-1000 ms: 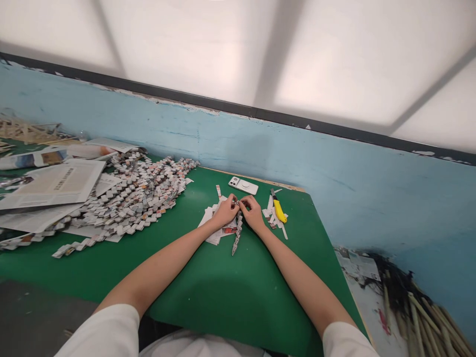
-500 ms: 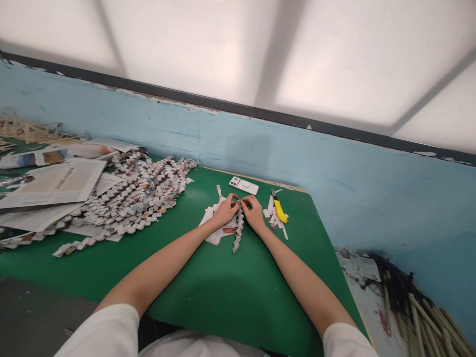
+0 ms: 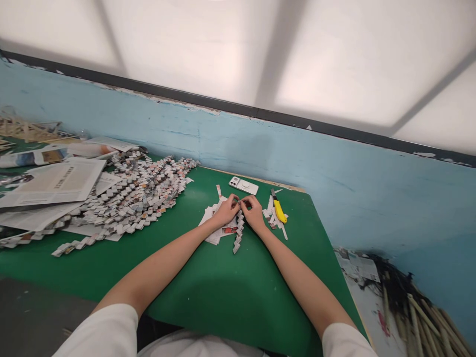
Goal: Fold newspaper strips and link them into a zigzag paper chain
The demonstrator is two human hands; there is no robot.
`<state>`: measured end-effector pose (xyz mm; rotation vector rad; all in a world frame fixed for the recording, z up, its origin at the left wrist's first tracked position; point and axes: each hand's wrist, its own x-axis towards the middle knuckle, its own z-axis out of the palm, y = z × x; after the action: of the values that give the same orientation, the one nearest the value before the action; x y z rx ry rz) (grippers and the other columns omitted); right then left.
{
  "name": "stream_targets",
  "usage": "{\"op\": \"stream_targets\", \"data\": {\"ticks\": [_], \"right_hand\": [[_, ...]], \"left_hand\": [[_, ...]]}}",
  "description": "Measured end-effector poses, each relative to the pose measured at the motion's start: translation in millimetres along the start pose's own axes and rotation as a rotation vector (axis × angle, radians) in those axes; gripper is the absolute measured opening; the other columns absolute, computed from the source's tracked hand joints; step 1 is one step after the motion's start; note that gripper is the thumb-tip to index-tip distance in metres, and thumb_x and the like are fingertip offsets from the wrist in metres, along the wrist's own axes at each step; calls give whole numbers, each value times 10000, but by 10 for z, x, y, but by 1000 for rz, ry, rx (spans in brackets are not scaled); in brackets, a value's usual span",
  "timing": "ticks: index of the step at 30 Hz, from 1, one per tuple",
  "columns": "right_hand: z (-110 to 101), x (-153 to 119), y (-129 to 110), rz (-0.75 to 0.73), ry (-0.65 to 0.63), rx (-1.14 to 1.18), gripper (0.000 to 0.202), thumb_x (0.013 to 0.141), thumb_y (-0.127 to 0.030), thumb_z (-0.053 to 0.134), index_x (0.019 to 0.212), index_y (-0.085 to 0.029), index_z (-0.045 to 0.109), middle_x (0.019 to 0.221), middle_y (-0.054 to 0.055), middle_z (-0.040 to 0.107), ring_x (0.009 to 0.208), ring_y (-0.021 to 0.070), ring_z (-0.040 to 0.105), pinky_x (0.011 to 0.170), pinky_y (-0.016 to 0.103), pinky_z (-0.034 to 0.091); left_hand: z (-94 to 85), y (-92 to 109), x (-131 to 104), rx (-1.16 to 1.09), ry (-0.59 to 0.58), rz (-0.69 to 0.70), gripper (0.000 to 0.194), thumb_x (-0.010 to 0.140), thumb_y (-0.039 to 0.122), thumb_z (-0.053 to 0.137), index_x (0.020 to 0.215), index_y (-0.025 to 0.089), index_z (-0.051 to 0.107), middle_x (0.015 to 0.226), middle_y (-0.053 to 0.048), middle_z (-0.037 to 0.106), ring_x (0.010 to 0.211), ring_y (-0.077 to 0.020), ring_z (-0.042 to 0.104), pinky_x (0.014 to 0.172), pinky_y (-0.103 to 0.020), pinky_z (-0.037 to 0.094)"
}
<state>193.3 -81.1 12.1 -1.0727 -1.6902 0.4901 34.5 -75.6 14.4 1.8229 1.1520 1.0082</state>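
Note:
A zigzag chain of folded newspaper hangs down toward me from between my two hands. My left hand pinches its upper end from the left, with the fingertips closed. From the right, my right hand grips the same end between thumb and forefinger. Fingers cover the top of the chain, so its last folds are hidden. Under and beside my left hand lie loose cut newspaper pieces, some printed in red. To the right of my right hand is a yellow-handled knife, lying on paper scraps.
A white phone lies beyond my hands on the green table. On the left is a big heap of folded paper chains, with newspaper sheets beside it. Sticks lie below the table's right edge, and a blue wall stands behind.
Almost nothing differs. My fingertips have shifted very slightly at the upper end of the newspaper chain, which both hands still hold.

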Motion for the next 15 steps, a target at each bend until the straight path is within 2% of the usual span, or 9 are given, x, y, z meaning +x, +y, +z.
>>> {"op": "stream_targets", "data": {"ticks": [15], "right_hand": [[12,-3,91,76,78,-10,190,923,-362,581,798,-219,595,844,34,575,740,189,565,695,323,495]], "left_hand": [[-18,-17,11,-129,28,-29,314,937,460,554,1115,201,564,737,-12,646,675,-186,606,606,-287,443]]}}
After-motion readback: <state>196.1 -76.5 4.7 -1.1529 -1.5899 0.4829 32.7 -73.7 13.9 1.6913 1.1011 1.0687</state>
